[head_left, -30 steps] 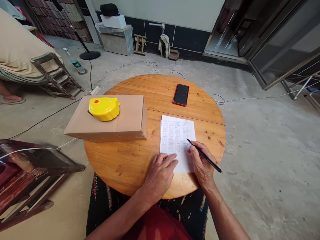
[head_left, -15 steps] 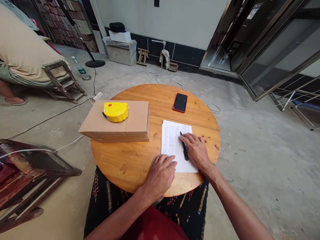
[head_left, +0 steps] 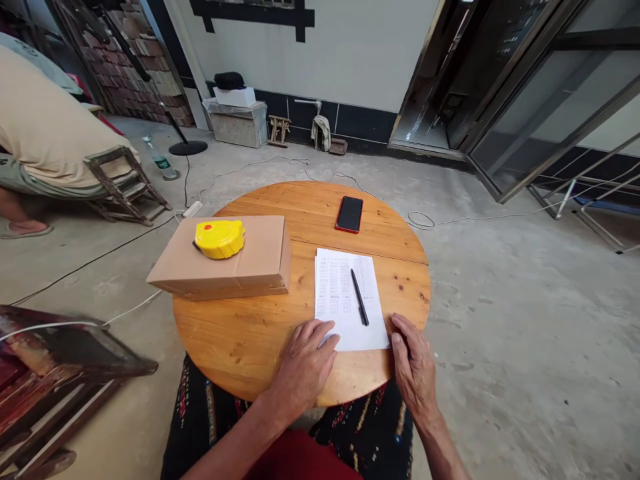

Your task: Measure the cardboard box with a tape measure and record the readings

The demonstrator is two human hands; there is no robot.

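White sheets of paper covered with columns of handwriting lie on the round wooden table. Across the top sheet rests a black pen, touched by neither hand. My left hand lies open with its fingertips on the paper's lower left corner. Just right of the paper, at the table's edge, my right hand is open and holds nothing. A phone with a red case lies farther back on the table. On the left, a yellow tape measure sits on a closed cardboard box.
A wooden chair stands close on the left. Beyond it a person sits on a low wooden chair, near a plastic bottle and a stand's round base. Cables run over the floor.
My right hand has laid the pen on the paper, let go and drawn back to the table's right edge. My left hand stays on the paper. The view has shifted slightly.
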